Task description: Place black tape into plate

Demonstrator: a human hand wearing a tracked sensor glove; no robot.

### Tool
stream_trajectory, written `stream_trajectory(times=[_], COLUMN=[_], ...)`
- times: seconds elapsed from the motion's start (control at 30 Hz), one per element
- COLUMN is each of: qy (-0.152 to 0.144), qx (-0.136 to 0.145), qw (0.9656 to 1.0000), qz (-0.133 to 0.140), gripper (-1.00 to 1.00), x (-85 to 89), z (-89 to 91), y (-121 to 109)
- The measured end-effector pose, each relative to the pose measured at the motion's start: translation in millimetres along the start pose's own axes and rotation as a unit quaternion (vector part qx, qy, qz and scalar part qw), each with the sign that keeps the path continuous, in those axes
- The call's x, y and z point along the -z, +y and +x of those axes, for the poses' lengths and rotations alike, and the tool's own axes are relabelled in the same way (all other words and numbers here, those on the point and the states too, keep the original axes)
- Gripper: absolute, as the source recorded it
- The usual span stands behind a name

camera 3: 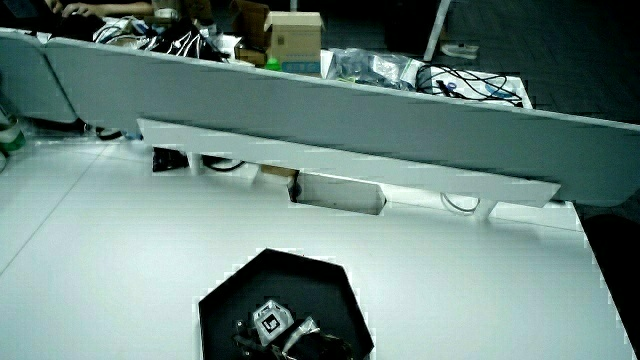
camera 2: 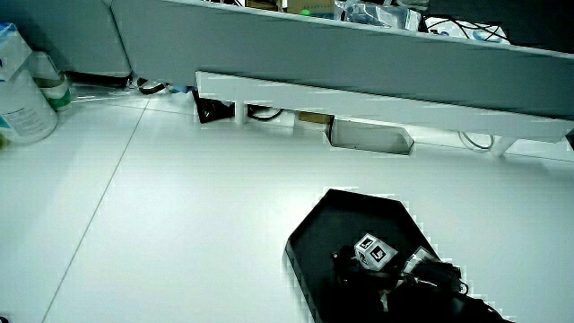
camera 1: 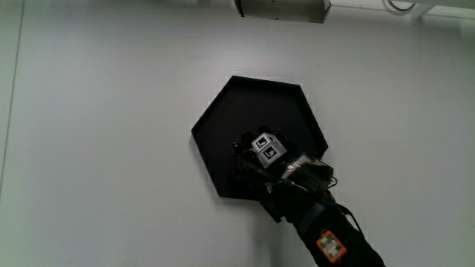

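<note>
A black hexagonal plate (camera 1: 226,111) lies on the white table; both side views show it too (camera 2: 359,211) (camera 3: 290,275). The gloved hand (camera 1: 256,157) reaches into the part of the plate nearer to the person, low over its floor, with the patterned cube (camera 1: 269,147) on its back facing up. Its forearm (camera 1: 326,230) runs back toward the person over the plate's rim. Both side views (camera 2: 363,265) (camera 3: 268,332) also show the hand inside the plate. I cannot make out the black tape against the black glove and black plate.
A low grey partition (camera 2: 359,54) closes off the table, with a pale box (camera 2: 368,135) tucked under it. A white container (camera 2: 22,99) stands near the partition, well away from the plate.
</note>
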Motion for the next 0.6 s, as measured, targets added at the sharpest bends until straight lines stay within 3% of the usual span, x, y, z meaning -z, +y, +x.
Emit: stream_trajectory(times=[0.17, 0.23, 0.4, 0.6], qy=[-0.016, -0.028, -0.055, -0.065], qx=[0.005, 0.008, 0.009, 0.006], qw=[0.9977, 0.9964, 0.9935, 0.9909], qz=[-0.066, -0.08, -0.1, -0.118], gripper=[0.0, 0.0, 0.0, 0.0], x=[26.6, 31.6, 42.9, 56.7], z=[-2.3, -1.5, -8.1, -13.0], y=[16, 19, 23, 23])
